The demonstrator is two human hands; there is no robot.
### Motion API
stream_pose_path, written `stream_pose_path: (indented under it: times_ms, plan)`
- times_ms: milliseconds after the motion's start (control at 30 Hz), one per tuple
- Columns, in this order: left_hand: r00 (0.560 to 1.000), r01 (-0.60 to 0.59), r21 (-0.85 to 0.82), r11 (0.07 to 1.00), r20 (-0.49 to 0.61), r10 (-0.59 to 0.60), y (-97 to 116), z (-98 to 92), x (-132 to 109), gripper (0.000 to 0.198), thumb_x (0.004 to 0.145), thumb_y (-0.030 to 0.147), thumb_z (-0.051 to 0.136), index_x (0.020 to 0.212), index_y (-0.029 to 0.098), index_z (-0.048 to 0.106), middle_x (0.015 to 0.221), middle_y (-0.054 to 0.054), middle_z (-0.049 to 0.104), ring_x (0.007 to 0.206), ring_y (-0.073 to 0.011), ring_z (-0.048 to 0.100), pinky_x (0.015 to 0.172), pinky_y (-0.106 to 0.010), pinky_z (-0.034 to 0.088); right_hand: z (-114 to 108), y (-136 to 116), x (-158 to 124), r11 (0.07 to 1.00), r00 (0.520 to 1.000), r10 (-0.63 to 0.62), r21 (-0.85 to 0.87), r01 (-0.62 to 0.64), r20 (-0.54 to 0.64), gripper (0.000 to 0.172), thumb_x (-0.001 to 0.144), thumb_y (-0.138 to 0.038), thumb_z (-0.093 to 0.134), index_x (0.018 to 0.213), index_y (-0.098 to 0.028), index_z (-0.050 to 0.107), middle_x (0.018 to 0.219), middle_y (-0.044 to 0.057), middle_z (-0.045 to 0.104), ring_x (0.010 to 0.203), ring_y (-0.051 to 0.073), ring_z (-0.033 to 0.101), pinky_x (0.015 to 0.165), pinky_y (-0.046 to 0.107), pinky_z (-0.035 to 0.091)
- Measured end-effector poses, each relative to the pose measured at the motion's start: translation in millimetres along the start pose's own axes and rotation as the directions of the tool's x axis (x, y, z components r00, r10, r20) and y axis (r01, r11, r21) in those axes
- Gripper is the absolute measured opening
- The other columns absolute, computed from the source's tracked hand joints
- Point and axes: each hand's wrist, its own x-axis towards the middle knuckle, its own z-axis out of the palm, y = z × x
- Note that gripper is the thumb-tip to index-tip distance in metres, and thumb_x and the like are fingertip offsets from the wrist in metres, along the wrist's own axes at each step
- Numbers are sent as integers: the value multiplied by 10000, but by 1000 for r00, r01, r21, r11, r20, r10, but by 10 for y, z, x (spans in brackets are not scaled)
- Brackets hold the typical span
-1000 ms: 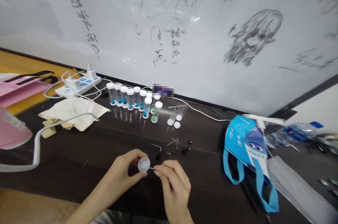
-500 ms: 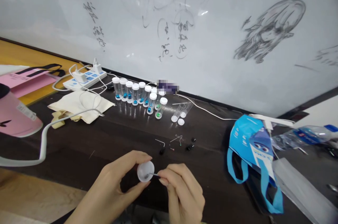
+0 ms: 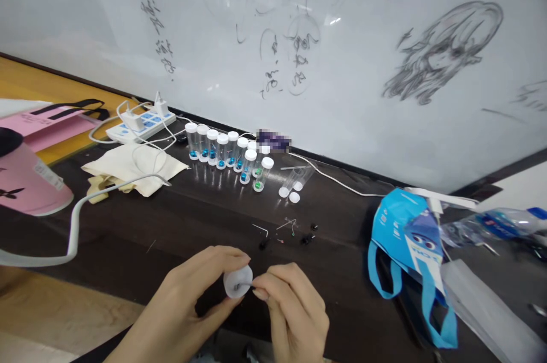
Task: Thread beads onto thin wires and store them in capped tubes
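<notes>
My left hand point(image 3: 192, 289) is closed around the rim of a round, translucent white cap or tube end point(image 3: 233, 278), its open side turned toward me. Small dark bits show inside it. Between its thumb and fingertips my right hand point(image 3: 294, 306) pinches a thin dark rod point(image 3: 247, 284), whose tip reaches into the white piece. Just beyond the hands lie a bent L-shaped wire point(image 3: 261, 228), a small black part point(image 3: 264, 244), some fine wires point(image 3: 290, 222) and several black pieces point(image 3: 306, 239). The rod's exact kind cannot be made out.
Clear tubes with white caps point(image 3: 222, 139) stand in rows, holding blue or green bits. Empty-looking tubes point(image 3: 294, 178) lie right of them. A blue bag point(image 3: 397, 220), a bottle point(image 3: 499, 223), a cream cloth point(image 3: 132, 172), a power strip point(image 3: 141, 126) and a white cable point(image 3: 73, 232) surround them.
The view has shifted slightly. The rod tip stays inside the white piece, and my right fingertips sit a little closer to its rim. Both grips are unchanged.
</notes>
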Motion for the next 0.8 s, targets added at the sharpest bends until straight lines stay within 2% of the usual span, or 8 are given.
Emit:
stream_pose_path:
  times_ms: [200, 433, 800]
  plan:
    - [1000, 7, -4, 1000, 20, -7, 9, -13, 24, 326, 796, 160, 647, 1078, 324, 634, 1058, -15, 743, 919, -222, 724, 789, -270, 602, -1, -21, 21, 1000, 1000, -15, 8, 15, 11, 251, 863, 2, 519, 844, -199, 667, 724, 39, 609, 577, 155, 561, 501, 272, 454]
    - [1000, -5, -16, 1000, 21, 5, 32, -25, 43, 346, 796, 130, 638, 1087, 316, 622, 1047, -6, 743, 908, -200, 723, 769, -234, 600, 6, -19, 12, 1000, 998, -21, 22, 20, 58, 264, 867, 30, 501, 851, -184, 657, 736, 47, 601, 595, 152, 545, 520, 276, 446]
    - [1000, -12, -19, 1000, 26, 13, 9, -19, 32, 363, 782, 104, 642, 1081, 305, 611, 1048, -7, 737, 916, -197, 719, 785, -231, 590, 26, 9, 1, 1000, 1000, -20, 7, 19, 21, 241, 874, -3, 514, 821, -190, 656, 718, 37, 594, 573, 147, 530, 502, 271, 429]
